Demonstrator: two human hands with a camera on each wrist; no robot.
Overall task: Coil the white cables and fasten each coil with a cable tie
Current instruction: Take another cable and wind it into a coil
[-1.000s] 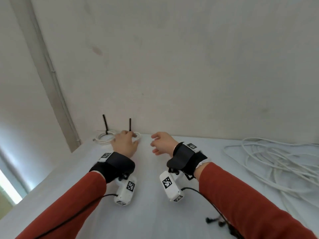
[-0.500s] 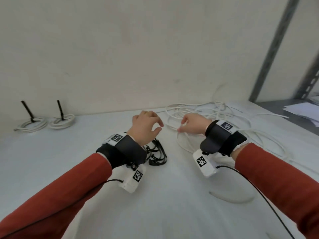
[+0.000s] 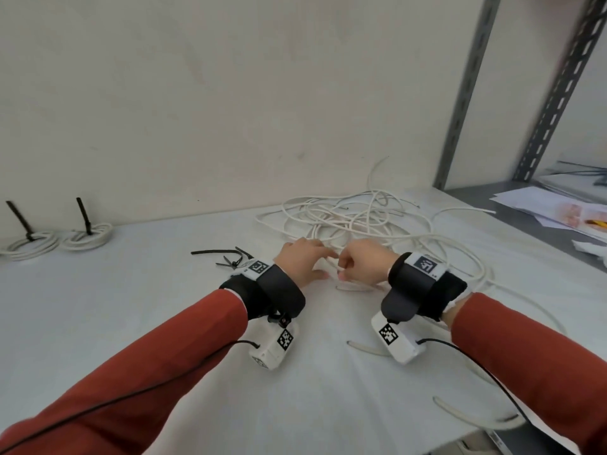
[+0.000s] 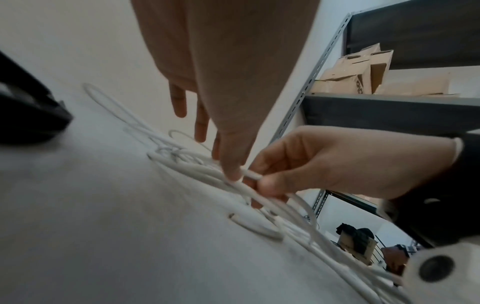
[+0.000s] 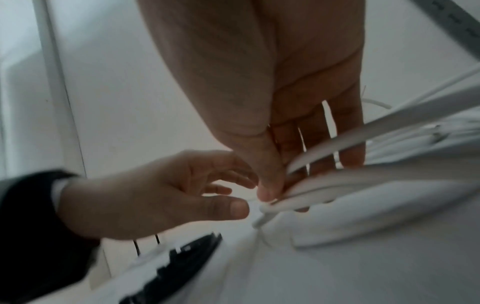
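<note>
Right hand (image 3: 361, 267) pinches a cable end (image 4: 253, 175), left hand (image 3: 302, 264) open alongside; the tangle (image 3: 354, 218) could snag the pull.

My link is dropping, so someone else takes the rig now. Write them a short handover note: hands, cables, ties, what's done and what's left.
Right hand pinches the end of a white cable at the near edge of the loose pile.
Left hand is open beside it, holding nothing.
Done: a first tied coil and a second tied coil lie at the far left of the table, black tie tails sticking up.
Spare cable ties lie by the left wrist.
Left: coil the pinched cable, tie it, then probably work through the pile.
</note>
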